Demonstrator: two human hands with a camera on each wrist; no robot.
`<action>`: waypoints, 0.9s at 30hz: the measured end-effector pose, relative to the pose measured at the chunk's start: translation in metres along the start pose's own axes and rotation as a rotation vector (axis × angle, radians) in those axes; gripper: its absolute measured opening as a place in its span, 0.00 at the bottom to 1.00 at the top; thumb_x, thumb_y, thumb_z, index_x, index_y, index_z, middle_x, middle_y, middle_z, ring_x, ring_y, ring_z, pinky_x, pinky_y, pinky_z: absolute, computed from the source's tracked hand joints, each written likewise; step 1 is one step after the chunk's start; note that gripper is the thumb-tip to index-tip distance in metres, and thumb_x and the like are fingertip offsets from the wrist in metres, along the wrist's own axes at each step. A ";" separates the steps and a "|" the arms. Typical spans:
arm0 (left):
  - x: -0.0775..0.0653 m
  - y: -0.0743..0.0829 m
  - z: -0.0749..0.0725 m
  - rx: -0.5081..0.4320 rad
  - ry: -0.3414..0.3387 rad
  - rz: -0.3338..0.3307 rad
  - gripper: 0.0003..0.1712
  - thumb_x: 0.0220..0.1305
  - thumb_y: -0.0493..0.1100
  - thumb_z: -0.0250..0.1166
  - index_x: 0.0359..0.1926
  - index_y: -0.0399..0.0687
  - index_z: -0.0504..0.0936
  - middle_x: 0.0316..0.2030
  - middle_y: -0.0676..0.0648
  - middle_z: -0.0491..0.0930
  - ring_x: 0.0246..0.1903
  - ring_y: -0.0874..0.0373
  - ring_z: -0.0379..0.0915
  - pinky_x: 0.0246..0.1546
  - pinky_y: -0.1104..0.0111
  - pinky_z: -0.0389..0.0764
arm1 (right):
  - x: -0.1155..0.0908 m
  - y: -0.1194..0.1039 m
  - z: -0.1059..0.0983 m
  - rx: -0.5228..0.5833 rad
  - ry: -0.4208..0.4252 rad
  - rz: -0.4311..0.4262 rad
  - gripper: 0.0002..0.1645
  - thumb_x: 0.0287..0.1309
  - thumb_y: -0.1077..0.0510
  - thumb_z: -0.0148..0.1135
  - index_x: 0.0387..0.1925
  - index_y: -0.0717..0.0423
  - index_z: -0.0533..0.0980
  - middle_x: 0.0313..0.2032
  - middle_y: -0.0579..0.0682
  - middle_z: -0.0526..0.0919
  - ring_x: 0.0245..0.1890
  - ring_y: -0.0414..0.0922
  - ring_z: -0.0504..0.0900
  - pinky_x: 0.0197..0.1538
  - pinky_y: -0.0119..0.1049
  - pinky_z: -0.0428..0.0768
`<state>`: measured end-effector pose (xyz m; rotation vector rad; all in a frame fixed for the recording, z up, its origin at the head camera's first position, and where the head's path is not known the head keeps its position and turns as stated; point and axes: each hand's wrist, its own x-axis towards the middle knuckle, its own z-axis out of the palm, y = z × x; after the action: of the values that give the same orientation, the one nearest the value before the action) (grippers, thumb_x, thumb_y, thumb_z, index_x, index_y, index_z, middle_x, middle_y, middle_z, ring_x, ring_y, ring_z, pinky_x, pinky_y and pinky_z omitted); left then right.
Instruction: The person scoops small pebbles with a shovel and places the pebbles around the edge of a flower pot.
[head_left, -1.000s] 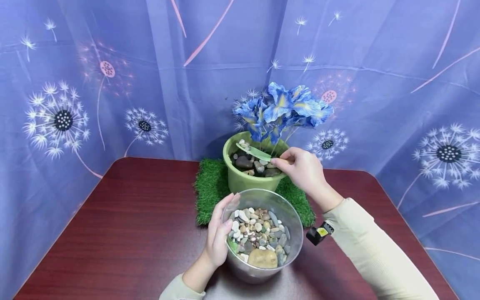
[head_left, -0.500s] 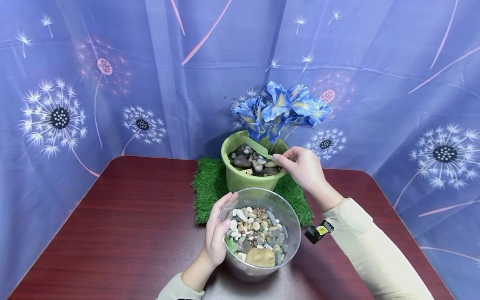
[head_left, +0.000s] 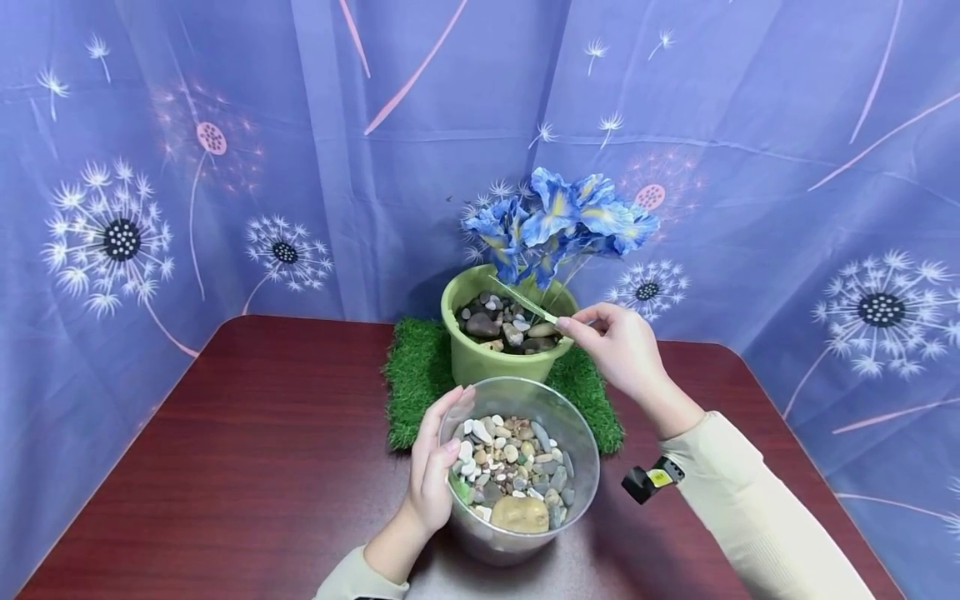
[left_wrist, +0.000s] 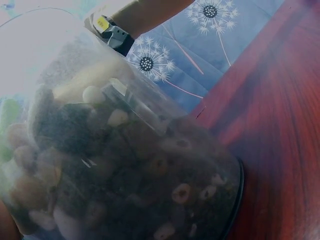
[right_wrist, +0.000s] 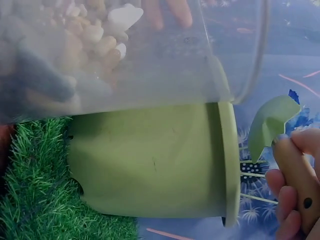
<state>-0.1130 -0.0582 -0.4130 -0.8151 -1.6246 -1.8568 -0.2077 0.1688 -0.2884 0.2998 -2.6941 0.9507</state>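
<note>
In the head view my right hand holds a small garden trowel by its handle over the green pot. The trowel's blade is seen edge-on, with no pebbles visible on it. Its wooden handle lies in my curled fingers in the right wrist view. My left hand grips the left side of a clear plastic container, thumb at the rim. Mixed pebbles and a large tan stone fill its bottom. Dark stones and small light pebbles lie in the pot.
Blue artificial irises rise from the pot. It stands on a square of artificial grass on the reddish wooden table. A blue dandelion-print curtain hangs close behind. The container stands just in front of the pot.
One second ago, light pebbles sat on the trowel's tip. The blade has since turned onto its edge and the pebbles have left it. My right hand has shifted slightly right; my left stays put.
</note>
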 end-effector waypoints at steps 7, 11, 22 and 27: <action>0.000 0.005 0.002 0.013 0.011 -0.054 0.32 0.56 0.31 0.38 0.63 0.21 0.57 0.57 0.22 0.66 0.60 0.47 0.66 0.66 0.66 0.65 | -0.014 -0.002 -0.009 0.026 -0.070 0.010 0.22 0.59 0.38 0.56 0.43 0.48 0.82 0.21 0.47 0.77 0.16 0.43 0.69 0.26 0.36 0.69; 0.000 0.006 0.001 0.027 0.016 -0.056 0.32 0.56 0.31 0.39 0.63 0.22 0.57 0.57 0.22 0.66 0.60 0.45 0.66 0.65 0.66 0.66 | -0.020 -0.004 -0.013 0.022 -0.092 0.006 0.24 0.60 0.37 0.54 0.45 0.47 0.82 0.22 0.47 0.77 0.17 0.42 0.67 0.27 0.35 0.68; 0.000 0.005 0.001 0.040 0.016 -0.060 0.32 0.55 0.31 0.39 0.63 0.24 0.58 0.57 0.24 0.67 0.60 0.47 0.66 0.66 0.67 0.65 | -0.040 -0.002 -0.014 0.062 -0.149 0.001 0.27 0.62 0.37 0.52 0.51 0.48 0.78 0.19 0.46 0.71 0.15 0.41 0.65 0.22 0.34 0.67; 0.001 0.005 0.002 0.039 0.021 -0.051 0.32 0.55 0.31 0.39 0.63 0.23 0.58 0.57 0.23 0.66 0.60 0.46 0.66 0.65 0.67 0.66 | -0.043 0.000 -0.012 0.058 -0.144 -0.030 0.26 0.63 0.40 0.51 0.52 0.51 0.78 0.20 0.47 0.70 0.15 0.40 0.64 0.21 0.34 0.66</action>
<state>-0.1098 -0.0572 -0.4090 -0.7414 -1.6781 -1.8561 -0.1652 0.1810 -0.2928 0.4349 -2.7858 1.0370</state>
